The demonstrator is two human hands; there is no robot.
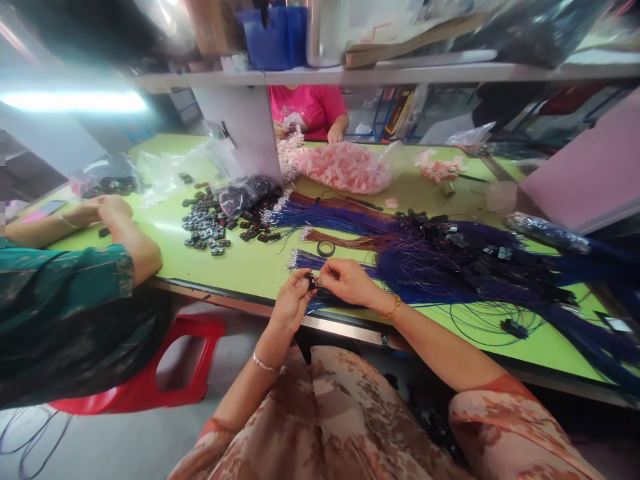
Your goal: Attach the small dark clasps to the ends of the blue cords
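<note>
Near the front edge of the green table, my left hand [293,299] grips a small black plastic connector [311,281] between thumb and fingers. My right hand [345,280] is beside it, thumb and forefinger pinched close to the connector; what they hold is too small to make out. Bundles of blue and purple wires [410,267] with bare metal ends lie under and beyond my hands. Just behind my hands is a black ring of tape [326,249]. To the left is a heap of loose black connectors [207,223].
A co-worker in green sits at left on a red stool [200,340]. Across the table sits another person in a pink shirt [310,107]. A bag of pink parts [345,167] lies at the back. A shelf [350,75] with a blue bin [277,37] spans overhead.
</note>
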